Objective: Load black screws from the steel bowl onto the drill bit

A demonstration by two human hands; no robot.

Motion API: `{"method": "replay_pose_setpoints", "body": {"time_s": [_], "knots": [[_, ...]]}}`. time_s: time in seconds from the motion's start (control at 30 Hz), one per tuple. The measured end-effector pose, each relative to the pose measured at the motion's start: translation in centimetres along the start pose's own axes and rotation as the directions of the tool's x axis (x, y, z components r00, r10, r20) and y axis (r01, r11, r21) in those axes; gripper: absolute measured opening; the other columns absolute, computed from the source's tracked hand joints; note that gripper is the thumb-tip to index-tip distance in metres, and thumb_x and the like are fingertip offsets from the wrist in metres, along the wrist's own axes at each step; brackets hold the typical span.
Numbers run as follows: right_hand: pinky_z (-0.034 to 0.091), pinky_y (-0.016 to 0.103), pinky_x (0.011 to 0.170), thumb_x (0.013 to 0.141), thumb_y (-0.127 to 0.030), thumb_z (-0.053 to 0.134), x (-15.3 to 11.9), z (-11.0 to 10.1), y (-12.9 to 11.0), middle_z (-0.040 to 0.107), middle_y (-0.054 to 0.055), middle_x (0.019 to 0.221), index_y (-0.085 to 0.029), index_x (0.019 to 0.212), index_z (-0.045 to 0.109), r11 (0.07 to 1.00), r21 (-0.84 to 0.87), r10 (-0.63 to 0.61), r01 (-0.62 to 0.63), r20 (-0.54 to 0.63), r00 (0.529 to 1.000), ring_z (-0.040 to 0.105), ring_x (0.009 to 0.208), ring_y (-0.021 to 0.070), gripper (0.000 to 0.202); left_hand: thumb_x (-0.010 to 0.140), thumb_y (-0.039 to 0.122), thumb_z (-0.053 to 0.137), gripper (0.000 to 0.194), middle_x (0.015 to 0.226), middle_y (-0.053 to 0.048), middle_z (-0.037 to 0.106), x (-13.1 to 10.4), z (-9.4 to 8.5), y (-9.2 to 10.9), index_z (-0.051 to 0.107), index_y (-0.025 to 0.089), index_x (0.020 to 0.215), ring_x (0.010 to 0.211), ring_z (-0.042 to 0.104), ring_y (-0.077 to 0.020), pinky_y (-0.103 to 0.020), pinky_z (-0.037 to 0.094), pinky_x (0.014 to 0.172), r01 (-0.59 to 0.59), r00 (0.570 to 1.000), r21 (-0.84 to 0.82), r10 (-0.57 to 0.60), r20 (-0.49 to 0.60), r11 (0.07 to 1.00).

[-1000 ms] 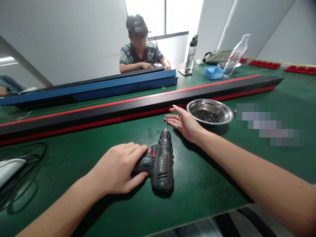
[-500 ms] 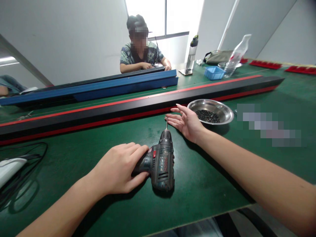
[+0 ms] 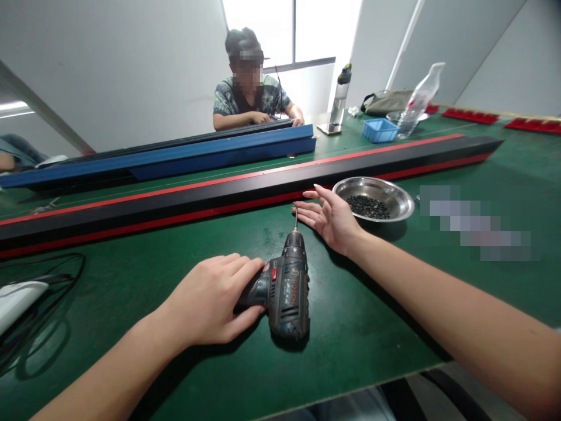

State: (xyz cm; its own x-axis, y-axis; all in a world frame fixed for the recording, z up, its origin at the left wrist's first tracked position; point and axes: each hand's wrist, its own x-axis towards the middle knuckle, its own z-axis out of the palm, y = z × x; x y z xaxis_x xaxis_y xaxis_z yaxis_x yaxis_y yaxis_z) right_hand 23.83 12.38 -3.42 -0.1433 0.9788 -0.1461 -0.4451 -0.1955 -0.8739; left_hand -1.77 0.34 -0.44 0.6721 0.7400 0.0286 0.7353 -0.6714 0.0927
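Note:
A dark power drill (image 3: 290, 292) lies on its side on the green table (image 3: 350, 327), its bit pointing away from me. My left hand (image 3: 219, 298) is wrapped round the drill's handle. Beside the bit tip, my right hand (image 3: 331, 219) rests palm partly up with its fingers apart; I see nothing held in it. A metal bowl (image 3: 401, 204) with many small dark pieces stands just right of my right hand. Behind both hands runs a long black and red bar (image 3: 210, 196) across the table.
Blue profiles (image 3: 223, 153) lie farther back, where a person (image 3: 249, 93) sits with both arms over them. Toward the back right are a blue basket (image 3: 380, 131), a clear bottle (image 3: 418, 102) and a drink bottle (image 3: 339, 99). Black cables (image 3: 65, 292) and a white object (image 3: 20, 301) lie at the left.

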Motion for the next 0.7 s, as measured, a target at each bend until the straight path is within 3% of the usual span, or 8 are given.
{"method": "replay_pose_setpoints", "body": {"time_s": [0.7], "knots": [[0.05, 0.051, 0.111, 0.093, -0.054, 0.061, -0.05, -0.04, 0.05, 0.072, 0.013, 0.107, -0.023, 0.105, 0.057, 1.0, 0.006, -0.014, 0.014, 0.008, 1.0, 0.069, 0.118, 0.0305, 0.033, 0.092, 0.044, 0.06, 0.047, 0.112, -0.011, 0.071, 0.1, -0.12, 0.07, 0.055, 0.019, 0.132, 0.098, 0.067, -0.0293, -0.045, 0.054, 0.085, 0.001, 1.0, 0.008, -0.001, 0.003, 1.0]]}}
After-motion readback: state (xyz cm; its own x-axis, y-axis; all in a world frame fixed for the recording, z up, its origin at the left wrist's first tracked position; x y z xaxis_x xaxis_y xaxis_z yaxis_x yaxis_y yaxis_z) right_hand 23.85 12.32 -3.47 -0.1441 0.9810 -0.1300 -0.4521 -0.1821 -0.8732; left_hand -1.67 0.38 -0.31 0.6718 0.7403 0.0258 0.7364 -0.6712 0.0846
